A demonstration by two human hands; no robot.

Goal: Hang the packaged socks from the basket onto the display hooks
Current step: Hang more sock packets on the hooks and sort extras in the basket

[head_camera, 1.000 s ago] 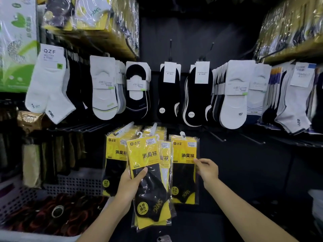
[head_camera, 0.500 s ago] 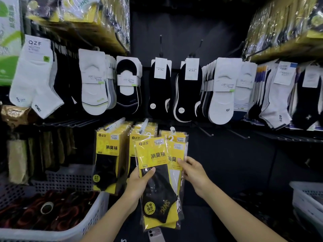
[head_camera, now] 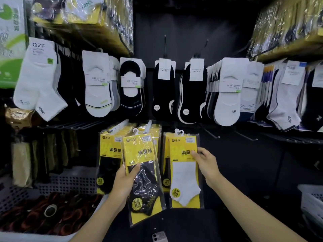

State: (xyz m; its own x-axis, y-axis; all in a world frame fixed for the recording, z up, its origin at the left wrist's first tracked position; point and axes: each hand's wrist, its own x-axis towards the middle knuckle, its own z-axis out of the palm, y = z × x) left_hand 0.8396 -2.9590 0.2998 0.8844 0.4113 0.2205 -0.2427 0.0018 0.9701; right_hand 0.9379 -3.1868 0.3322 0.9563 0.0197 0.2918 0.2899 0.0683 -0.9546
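Left hand point(head_camera: 122, 182) gripping black-sock pack point(head_camera: 146, 193), right hand point(head_camera: 207, 162) pinching white-sock pack point(head_camera: 183, 179)

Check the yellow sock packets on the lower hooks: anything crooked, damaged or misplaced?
The black-sock packet in the left hand is tilted and apparently on no hook. The white-sock packet that the right hand pinches fronts a rear packet of black socks: mixed colours. Nothing looks torn or spilled.

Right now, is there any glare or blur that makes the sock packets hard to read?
Head view: glare streaks the plastic of the black-sock packet in the left hand; the white-sock packet in the right hand reads clearly; the frame's edges bow and smear.
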